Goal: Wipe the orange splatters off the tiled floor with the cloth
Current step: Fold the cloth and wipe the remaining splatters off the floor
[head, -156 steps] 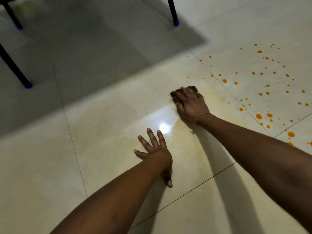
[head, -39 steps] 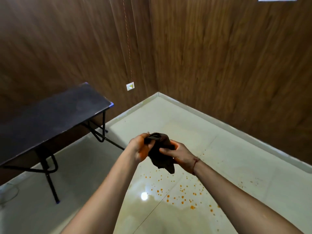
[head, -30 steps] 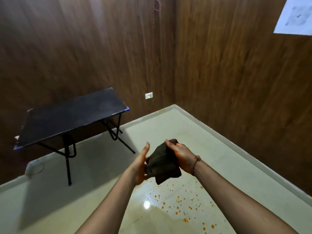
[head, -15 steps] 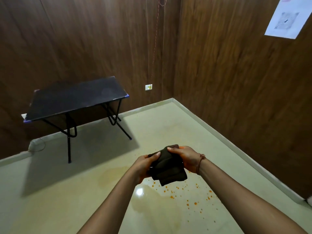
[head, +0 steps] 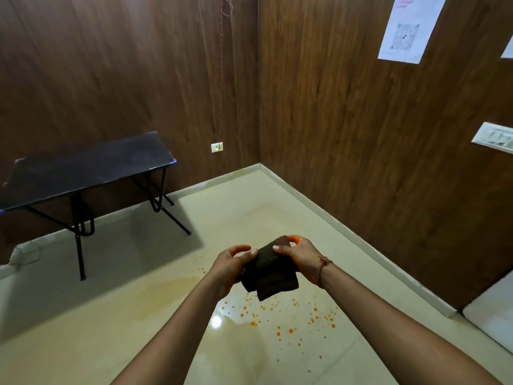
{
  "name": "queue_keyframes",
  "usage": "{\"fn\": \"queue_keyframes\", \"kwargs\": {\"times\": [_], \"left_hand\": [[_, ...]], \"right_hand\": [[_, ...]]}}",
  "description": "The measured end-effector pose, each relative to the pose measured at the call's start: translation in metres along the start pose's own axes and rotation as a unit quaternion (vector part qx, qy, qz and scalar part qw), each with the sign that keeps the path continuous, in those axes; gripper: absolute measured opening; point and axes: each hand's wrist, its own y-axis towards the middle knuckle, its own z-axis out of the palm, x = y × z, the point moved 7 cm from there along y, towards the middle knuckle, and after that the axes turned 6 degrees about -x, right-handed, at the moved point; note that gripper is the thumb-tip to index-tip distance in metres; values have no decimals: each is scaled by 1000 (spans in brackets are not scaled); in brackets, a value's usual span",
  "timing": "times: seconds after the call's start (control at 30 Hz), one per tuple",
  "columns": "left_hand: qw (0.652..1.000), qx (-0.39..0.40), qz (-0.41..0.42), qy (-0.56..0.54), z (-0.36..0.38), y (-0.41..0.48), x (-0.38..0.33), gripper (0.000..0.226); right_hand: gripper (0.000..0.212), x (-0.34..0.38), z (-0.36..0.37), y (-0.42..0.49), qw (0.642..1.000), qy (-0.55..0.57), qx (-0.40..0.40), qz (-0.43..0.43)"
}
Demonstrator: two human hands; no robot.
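Observation:
A dark brown folded cloth (head: 270,273) hangs in the air well above the floor, held between both hands. My left hand (head: 229,266) grips its left side and my right hand (head: 301,259) pinches its top right edge, with orange stain on the fingertips. Orange splatters (head: 288,320) dot the cream tiled floor (head: 111,315) directly below the cloth. A faint yellowish smear (head: 166,284) lies on the tiles to the left of the drops.
A black folding table (head: 83,168) stands at the left against the brown wood-panelled wall (head: 347,120). A white skirting (head: 347,243) runs along the wall at the right. A cable and socket strip (head: 25,251) lie at the far left.
I have risen from the floor, where my right hand pressed the cloth to the tiles. Both hands now hold the cloth in the air and have refolded it over the last second.

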Motion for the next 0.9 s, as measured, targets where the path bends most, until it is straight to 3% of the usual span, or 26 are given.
{"fn": "queue_keyframes", "kwargs": {"times": [0.1,0.2,0.33,0.43,0.53,0.67,0.77,0.83,0.9], "left_hand": [[996,-52,79,8,33,7,-33,27],[991,-55,117,24,72,10,-59,25],[978,-60,160,118,111,10,-79,44],[936,-98,202,271,131,12,-91,46],[883,-128,235,386,146,15,-105,23],[874,-93,236,414,161,23,-112,12],[874,-43,242,419,173,31,-116,9],[870,-7,231,435,179,38,-115,10],[864,12,205,460,186,59,-102,16]], "right_hand": [[67,14,-42,13,999,-34,0,-30],[52,30,-78,25,993,-87,22,-73],[28,50,-120,36,966,-217,4,-141],[21,60,-140,46,945,-285,7,-161],[25,63,-152,52,934,-317,50,-155],[31,66,-163,57,915,-355,87,-173],[49,63,-155,58,892,-391,130,-188],[37,57,-150,61,867,-437,126,-204],[21,39,-152,77,868,-446,126,-180]]}}
